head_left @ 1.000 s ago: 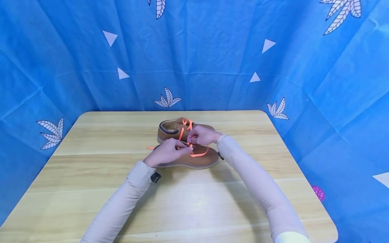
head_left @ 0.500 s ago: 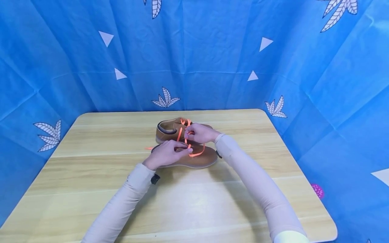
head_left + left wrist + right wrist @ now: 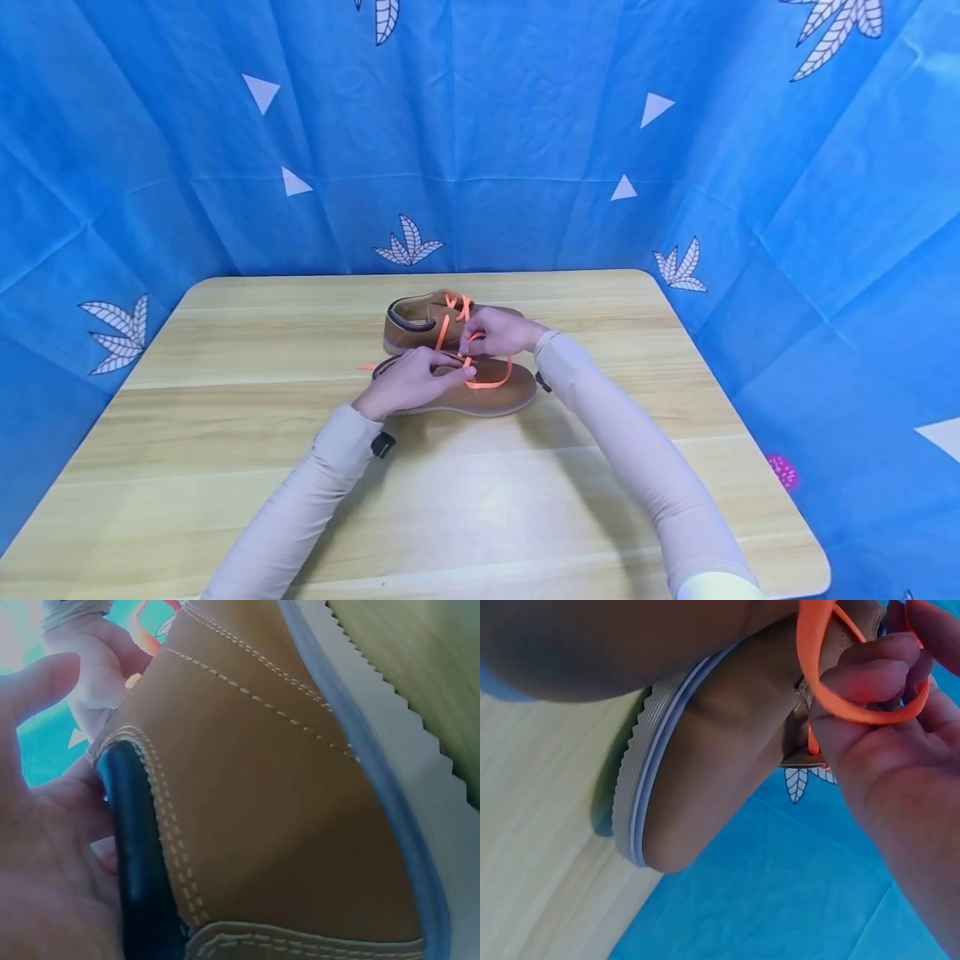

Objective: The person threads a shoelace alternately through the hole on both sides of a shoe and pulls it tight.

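Two brown shoes lie side by side on the table, toes to the right in the head view. My left hand [image 3: 408,383] lies over the opening of the near shoe [image 3: 502,400], thumb and index fingertip meeting at its orange shoelace [image 3: 487,385]. In the left wrist view, the palm is beside the dark padded collar [image 3: 139,855], with some fingers partly hidden behind it. My right hand [image 3: 498,332] pinches the lace above the same shoe; the right wrist view shows an orange loop [image 3: 855,712] hanging around the curled fingers. The far shoe [image 3: 408,337] stands just behind, its orange laces threaded.
Both shoes rest on a light wooden table [image 3: 247,417] with rounded corners. A blue patterned curtain [image 3: 525,125] hangs behind it and along both sides. An orange lace end [image 3: 367,367] sticks out to the left of the near shoe's heel.
My right hand rose slightly with the lace, then came back down to the right near the left fingertips. The left hand stays at the near shoe. The whole view has shifted a little.
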`<state>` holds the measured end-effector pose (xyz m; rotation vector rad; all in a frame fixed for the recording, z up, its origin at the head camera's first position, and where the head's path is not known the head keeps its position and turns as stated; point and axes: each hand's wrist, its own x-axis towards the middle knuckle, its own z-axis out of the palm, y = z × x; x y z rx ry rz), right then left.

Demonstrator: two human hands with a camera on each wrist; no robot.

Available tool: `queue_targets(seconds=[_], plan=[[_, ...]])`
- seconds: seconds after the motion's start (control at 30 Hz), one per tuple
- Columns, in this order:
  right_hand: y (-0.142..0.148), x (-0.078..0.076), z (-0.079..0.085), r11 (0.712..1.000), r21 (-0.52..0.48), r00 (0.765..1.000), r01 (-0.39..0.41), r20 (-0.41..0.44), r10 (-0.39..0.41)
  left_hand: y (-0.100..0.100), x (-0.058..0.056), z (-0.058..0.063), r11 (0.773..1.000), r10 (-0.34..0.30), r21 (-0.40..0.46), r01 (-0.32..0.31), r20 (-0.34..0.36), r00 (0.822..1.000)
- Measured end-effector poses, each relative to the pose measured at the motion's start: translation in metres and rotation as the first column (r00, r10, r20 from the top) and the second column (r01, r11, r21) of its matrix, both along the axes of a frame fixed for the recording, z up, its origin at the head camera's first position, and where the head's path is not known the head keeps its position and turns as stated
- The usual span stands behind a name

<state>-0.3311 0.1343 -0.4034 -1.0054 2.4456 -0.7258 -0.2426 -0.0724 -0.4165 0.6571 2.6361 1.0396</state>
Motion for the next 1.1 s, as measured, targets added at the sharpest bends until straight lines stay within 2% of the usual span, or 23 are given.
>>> queue_targets(seconds=[0.27, 0.43, 0.53, 0.63, 0.7, 0.73, 0.87, 0.97, 1.1], plan=[[-0.006, -0.002, -0.002, 0.997, 0.014, 0.997, -0.073, -0.005, 0.073, 0.0, 0.0, 0.002, 1.0, -0.01, 0.01, 0.01, 0.018, 1.0], [0.007, 0.003, -0.003, 1.0, -0.028, 1.0, -0.001, -0.015, 0.001, 0.001, 0.001, 0.002, 0.999, 0.039, 0.014, -0.039, 0.004, 0.999], [0.029, 0.014, -0.006, 0.995, -0.073, 0.997, 0.068, 0.032, -0.066, 0.004, 0.002, 0.005, 0.998, 0.066, 0.018, -0.066, -0.017, 0.998], [0.05, 0.029, -0.015, 0.99, -0.057, 0.988, 0.13, 0.096, -0.124, 0.007, 0.003, 0.009, 0.996, 0.088, 0.024, -0.086, -0.049, 0.995], [0.06, 0.039, -0.025, 0.989, -0.026, 0.981, 0.146, 0.129, -0.142, 0.007, 0.004, 0.013, 0.995, 0.101, 0.03, -0.099, -0.074, 0.992], [0.062, 0.043, -0.03, 0.991, -0.03, 0.983, 0.13, 0.137, -0.125, 0.007, 0.004, 0.015, 0.995, 0.101, 0.033, -0.099, -0.085, 0.991], [0.065, 0.05, -0.046, 0.994, -0.078, 0.994, 0.076, 0.086, -0.069, 0.006, 0.007, 0.024, 0.992, 0.117, 0.052, -0.111, -0.118, 0.986], [0.063, 0.05, -0.051, 0.993, -0.092, 0.997, 0.072, 0.017, -0.071, 0.005, 0.011, 0.03, 0.989, 0.142, 0.073, -0.132, -0.158, 0.977], [0.063, 0.048, -0.052, 0.994, -0.066, 0.996, 0.09, 0.012, -0.09, 0.003, 0.025, 0.039, 0.985, 0.158, 0.103, -0.14, -0.191, 0.969]])
